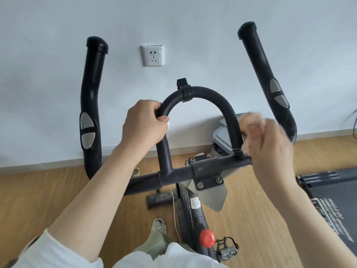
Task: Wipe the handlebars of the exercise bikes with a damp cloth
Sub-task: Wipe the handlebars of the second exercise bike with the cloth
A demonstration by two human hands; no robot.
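The exercise bike's black handlebars (202, 93) fill the middle of the head view: an arched centre loop, a crossbar and two long outer horns. My left hand (144, 123) grips the left side of the loop, fingers curled round the tube. My right hand (270, 142) is blurred beside the right leg of the loop, just above the crossbar. It holds a bunched pale pink cloth (251, 120) against that leg. A bit of white shows under my left thumb; what it is I cannot tell.
A white wall with a power socket (153, 55) stands close behind the bars. A grey bin (222, 136) sits by the wall. A treadmill (332, 192) lies at the right on the wooden floor. The red knob (207, 238) and a pedal (228, 248) are below.
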